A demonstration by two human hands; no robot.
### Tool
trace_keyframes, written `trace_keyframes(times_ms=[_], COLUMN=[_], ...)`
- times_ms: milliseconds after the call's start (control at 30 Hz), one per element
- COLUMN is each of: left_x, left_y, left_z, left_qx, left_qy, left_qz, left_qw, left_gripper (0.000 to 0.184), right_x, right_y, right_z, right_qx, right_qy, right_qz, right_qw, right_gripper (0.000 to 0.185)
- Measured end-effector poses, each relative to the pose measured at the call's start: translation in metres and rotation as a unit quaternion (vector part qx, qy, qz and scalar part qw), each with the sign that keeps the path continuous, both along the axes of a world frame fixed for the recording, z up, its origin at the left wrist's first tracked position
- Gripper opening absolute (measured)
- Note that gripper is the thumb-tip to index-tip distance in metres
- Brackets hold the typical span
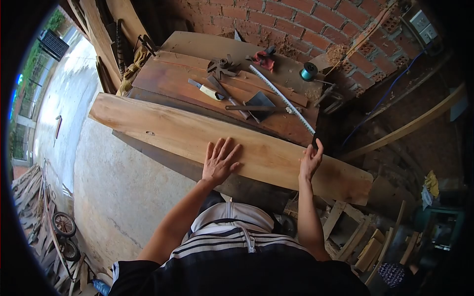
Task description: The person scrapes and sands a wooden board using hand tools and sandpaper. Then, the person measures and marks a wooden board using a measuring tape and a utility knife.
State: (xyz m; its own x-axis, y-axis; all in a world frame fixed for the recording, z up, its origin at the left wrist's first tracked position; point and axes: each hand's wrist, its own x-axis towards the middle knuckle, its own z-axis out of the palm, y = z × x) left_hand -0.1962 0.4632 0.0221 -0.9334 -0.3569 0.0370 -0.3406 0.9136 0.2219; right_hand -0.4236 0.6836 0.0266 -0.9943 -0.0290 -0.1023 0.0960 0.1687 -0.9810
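A long pale wooden board (182, 129) lies lengthwise across the bench in front of me, with a small dark knot toward its left part. My left hand (219, 160) rests flat on it near the front edge, fingers spread. Over the board's right part, my right hand (311, 160) has its thumb and index finger at the dark end of a long, narrow white strip (284, 96). That strip has marks or teeth along one edge; which of these I cannot tell. Under its middle lies a dark metal bar (259, 107), beside a dark flat sheet (260, 100).
Behind the board, the bench holds a bladed cutter head (223, 65), a tool with a wrapped handle (211, 92), a red-and-black item (265, 60) and a teal spool (309, 71). A clamp (332, 96) grips the right edge. Scrap wood (368, 249) lies at lower right.
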Motion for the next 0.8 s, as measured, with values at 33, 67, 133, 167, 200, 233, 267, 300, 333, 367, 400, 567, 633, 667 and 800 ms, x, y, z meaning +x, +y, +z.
trace_keyframes(times_ms=[33,67,133,167,200,233,267,300,333,367,400,567,633,667,800], left_x=[0.0,0.0,-0.001,-0.001,-0.001,-0.001,-0.002,-0.002,0.0,-0.001,-0.002,-0.001,-0.001,-0.001,0.0], left_y=[0.0,0.0,-0.001,-0.001,-0.002,-0.002,-0.002,-0.002,-0.002,-0.002,-0.002,-0.004,-0.003,-0.003,-0.003], left_z=[0.001,0.002,0.003,0.003,0.002,0.002,0.002,0.003,0.002,0.003,0.002,0.001,0.001,0.0,-0.001], left_qx=[0.003,0.006,0.011,0.016,0.016,0.014,0.016,0.018,0.017,0.02,0.024,0.013,0.019,0.017,0.017], left_qy=[0.006,0.01,0.005,0.007,0.014,0.015,0.015,0.014,0.005,0.01,0.016,0.015,0.019,0.005,0.008], left_qz=[-0.001,-0.001,0.002,0.002,-0.003,-0.002,-0.001,-0.002,0.001,0.001,0.0,-0.002,-0.005,-0.009,-0.001], left_qw=[1.0,1.0,1.0,1.0,1.0,1.0,1.0,1.0,1.0,1.0,1.0,1.0,1.0,1.0,1.0], left_gripper=[0.061,0.061,0.061,0.061,0.06,0.061,0.061,0.061,0.061,0.061,0.062,0.061,0.061,0.062,0.064], right_x=[0.014,0.027,0.05,0.056,0.059,0.061,0.062,0.064,0.066,0.066,0.065,0.065,0.064,0.065,0.063], right_y=[0.003,0.009,0.02,0.022,0.023,0.021,0.022,0.022,0.019,0.016,0.015,0.01,0.01,0.01,0.012], right_z=[-0.001,-0.001,-0.013,-0.022,-0.034,-0.034,-0.034,-0.031,-0.026,-0.021,-0.017,-0.017,-0.017,-0.018,-0.016], right_qx=[0.098,0.149,0.165,0.18,0.213,0.21,0.253,0.295,0.293,0.291,0.289,0.295,0.298,0.3,0.313], right_qy=[0.103,0.152,0.161,0.177,0.286,0.279,0.285,0.289,0.282,0.274,0.267,0.286,0.316,0.314,0.323], right_qz=[0.007,0.014,0.042,0.065,0.074,0.085,0.109,0.132,0.137,0.124,0.109,0.114,0.11,0.11,0.116], right_qw=[0.99,0.977,0.972,0.965,0.932,0.933,0.918,0.901,0.903,0.908,0.913,0.904,0.894,0.894,0.885], right_gripper=[0.033,0.028,0.028,0.027,0.026,0.026,0.026,0.025,0.025,0.025,0.024,0.023,0.022,0.022,0.021])
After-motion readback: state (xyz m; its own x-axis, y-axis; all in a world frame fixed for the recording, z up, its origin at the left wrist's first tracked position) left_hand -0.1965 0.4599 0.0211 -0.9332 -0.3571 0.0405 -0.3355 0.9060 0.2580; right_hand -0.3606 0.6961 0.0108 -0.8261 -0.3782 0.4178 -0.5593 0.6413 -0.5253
